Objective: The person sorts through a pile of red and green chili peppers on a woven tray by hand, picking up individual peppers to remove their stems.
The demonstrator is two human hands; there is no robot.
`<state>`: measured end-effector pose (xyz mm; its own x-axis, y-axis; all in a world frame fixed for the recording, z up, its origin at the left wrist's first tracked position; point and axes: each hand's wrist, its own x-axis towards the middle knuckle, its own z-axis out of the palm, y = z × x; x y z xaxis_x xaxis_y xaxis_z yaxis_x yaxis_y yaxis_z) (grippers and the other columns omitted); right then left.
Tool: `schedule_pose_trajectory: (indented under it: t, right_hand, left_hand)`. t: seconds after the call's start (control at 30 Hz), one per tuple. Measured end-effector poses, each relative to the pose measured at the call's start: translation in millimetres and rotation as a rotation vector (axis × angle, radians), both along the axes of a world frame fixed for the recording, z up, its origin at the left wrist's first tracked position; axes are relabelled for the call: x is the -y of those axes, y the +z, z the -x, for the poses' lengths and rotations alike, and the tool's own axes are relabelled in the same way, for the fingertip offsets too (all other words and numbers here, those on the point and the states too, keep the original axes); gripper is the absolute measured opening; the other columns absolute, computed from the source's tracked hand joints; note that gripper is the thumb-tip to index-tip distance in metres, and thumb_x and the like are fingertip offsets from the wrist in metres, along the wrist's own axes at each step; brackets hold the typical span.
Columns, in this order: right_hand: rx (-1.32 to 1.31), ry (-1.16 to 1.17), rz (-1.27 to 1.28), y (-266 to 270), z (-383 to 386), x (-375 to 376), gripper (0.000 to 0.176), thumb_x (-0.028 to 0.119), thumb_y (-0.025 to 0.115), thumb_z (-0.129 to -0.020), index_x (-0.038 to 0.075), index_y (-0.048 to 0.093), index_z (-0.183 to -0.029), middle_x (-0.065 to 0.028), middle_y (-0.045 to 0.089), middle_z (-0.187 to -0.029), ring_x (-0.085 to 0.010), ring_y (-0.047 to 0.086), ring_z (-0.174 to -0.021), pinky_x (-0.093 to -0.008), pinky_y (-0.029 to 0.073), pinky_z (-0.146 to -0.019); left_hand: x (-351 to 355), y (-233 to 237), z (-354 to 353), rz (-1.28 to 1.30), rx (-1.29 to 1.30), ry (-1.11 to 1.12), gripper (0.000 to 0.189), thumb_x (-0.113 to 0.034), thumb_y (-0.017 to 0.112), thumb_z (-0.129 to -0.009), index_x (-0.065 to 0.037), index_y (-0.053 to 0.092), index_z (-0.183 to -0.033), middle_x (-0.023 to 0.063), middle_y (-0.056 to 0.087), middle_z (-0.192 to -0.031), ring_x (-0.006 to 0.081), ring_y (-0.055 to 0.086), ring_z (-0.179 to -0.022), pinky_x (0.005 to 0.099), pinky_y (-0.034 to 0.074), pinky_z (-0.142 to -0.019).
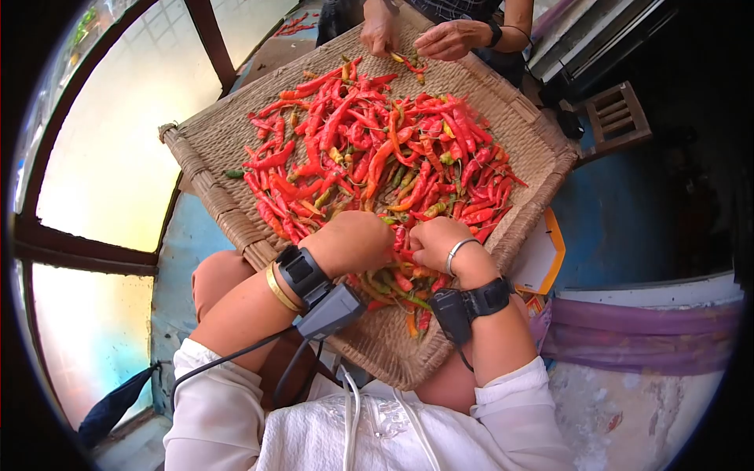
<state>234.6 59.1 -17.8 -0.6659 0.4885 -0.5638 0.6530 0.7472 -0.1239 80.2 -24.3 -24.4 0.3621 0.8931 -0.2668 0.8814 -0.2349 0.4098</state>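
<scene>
My left hand [360,242] is closed, its knuckles up, over the near part of a heap of red chili peppers [345,125]. What its fingers hold is hidden underneath. Close beside it, my right hand [441,242] has its fingers pinched together, and a red chili pepper [405,255] shows at the fingertips. Between my wrists and the woven tray's [200,137] near corner lies a smaller group of greenish and orange-red chili peppers [393,286]. Both wrists carry black straps with devices.
Across the tray, another person's two hands [449,39] work over a few chili peppers [412,64] near the far edge. A wooden stool [616,114] stands at the right. Framed window panes [118,133] line the left side. A cable [236,357] runs from my left wrist device.
</scene>
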Motion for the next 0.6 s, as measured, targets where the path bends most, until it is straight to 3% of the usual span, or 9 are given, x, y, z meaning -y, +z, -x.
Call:
schedule_pose_trajectory:
  t: [0.1, 0.2, 0.27, 0.33, 0.4, 0.47, 0.5, 0.57, 0.6]
  right_hand:
    - [-0.362, -0.144, 0.104, 0, -7, -10, 0.011, 0.014, 0.059, -0.068, 0.005, 0.059, -0.072, -0.0075, 0.06, -0.062, -0.0177, 0.059, -0.057, -0.0309, 0.046, -0.055]
    - [-0.613, -0.28, 0.145, 2, -9, -17, 0.01, 0.013, 0.061, -0.07, 0.004, 0.057, -0.07, -0.0039, 0.058, -0.061, -0.012, 0.056, -0.054, -0.0275, 0.044, -0.051]
    - [-0.674, -0.409, 0.311, 6, -8, -14, 0.008, 0.01, 0.06, -0.074, 0.003, 0.056, -0.073, -0.0002, 0.056, -0.06, -0.0068, 0.051, -0.051, -0.0219, 0.041, -0.047]
    - [-0.785, -0.632, 0.679, 20, -4, -6, 0.006, 0.009, 0.057, -0.079, 0.003, 0.056, -0.079, 0.0011, 0.055, -0.062, -0.0042, 0.049, -0.05, -0.0187, 0.039, -0.045]
    - [-0.836, -0.594, 0.68, 16, -5, -7, 0.007, 0.01, 0.056, -0.082, 0.003, 0.055, -0.084, 0.0017, 0.054, -0.061, -0.002, 0.046, -0.048, -0.0164, 0.037, -0.044]
    - [-0.841, -0.615, 0.597, 17, -9, -12, 0.015, 0.017, 0.059, -0.078, 0.002, 0.059, -0.081, -0.0048, 0.06, -0.066, -0.0129, 0.057, -0.057, -0.0255, 0.045, -0.05]
    - [-0.843, -0.614, 0.597, 14, -13, -14, 0.015, 0.017, 0.059, -0.078, 0.002, 0.059, -0.081, -0.0048, 0.06, -0.066, -0.0129, 0.057, -0.057, -0.0255, 0.045, -0.05]
    - [-0.442, -0.161, 0.191, 4, -20, -16, 0.022, 0.02, 0.064, -0.072, 0.003, 0.059, -0.085, -0.0076, 0.063, -0.072, -0.0173, 0.06, -0.061, -0.0276, 0.047, -0.057]
    - [-0.443, -0.163, 0.192, 6, -19, -11, 0.022, 0.02, 0.064, -0.072, 0.003, 0.059, -0.085, -0.0076, 0.063, -0.072, -0.0173, 0.06, -0.061, -0.0276, 0.047, -0.057]
  left_hand:
    - [0, 7, 1, -0.021, 0.042, 0.068, 0.027, -0.032, 0.059, -0.075, -0.005, 0.059, -0.079, 0.016, 0.058, -0.066, 0.0333, 0.058, -0.066, 0.0431, 0.045, -0.06]
    - [-1, 5, -3, -0.089, 0.164, 0.158, 0.032, -0.035, 0.059, -0.077, -0.003, 0.057, -0.079, 0.017, 0.058, -0.067, 0.0346, 0.057, -0.065, 0.043, 0.044, -0.059]
    - [-1, 4, -4, -0.156, 0.279, 0.239, 0.033, -0.035, 0.06, -0.077, -0.002, 0.056, -0.079, 0.0173, 0.058, -0.068, 0.0354, 0.056, -0.065, 0.0424, 0.044, -0.058]
    - [-3, 5, -2, -0.205, 0.474, 0.329, 0.032, -0.03, 0.062, -0.078, 0.001, 0.054, -0.082, 0.0152, 0.055, -0.063, 0.0278, 0.057, -0.059, 0.0371, 0.043, -0.054]
    - [-5, 7, 1, -0.14, 0.53, 0.37, 0.03, -0.027, 0.062, -0.079, 0.002, 0.054, -0.084, 0.012, 0.055, -0.061, 0.0215, 0.055, -0.057, 0.0337, 0.043, -0.053]
    - [-6, 15, 8, -0.081, 0.584, 0.409, 0.028, -0.024, 0.063, -0.079, 0.002, 0.054, -0.085, 0.0088, 0.054, -0.06, 0.0153, 0.054, -0.056, 0.0303, 0.043, -0.052]
    - [-7, 22, 14, 0.052, 0.64, 0.45, 0.026, -0.023, 0.061, -0.081, 0.002, 0.054, -0.086, 0.0057, 0.054, -0.06, 0.011, 0.052, -0.057, 0.0278, 0.042, -0.051]
    - [-10, 25, 24, 0.177, 0.723, 0.524, 0.022, -0.022, 0.056, -0.085, 0.0, 0.055, -0.09, -0.0005, 0.057, -0.067, 0.0066, 0.051, -0.058, 0.0226, 0.043, -0.053]
    - [-11, 28, 28, 0.179, 0.721, 0.523, 0.022, -0.022, 0.056, -0.085, 0.0, 0.055, -0.09, -0.0005, 0.057, -0.067, 0.0066, 0.051, -0.058, 0.0226, 0.043, -0.053]
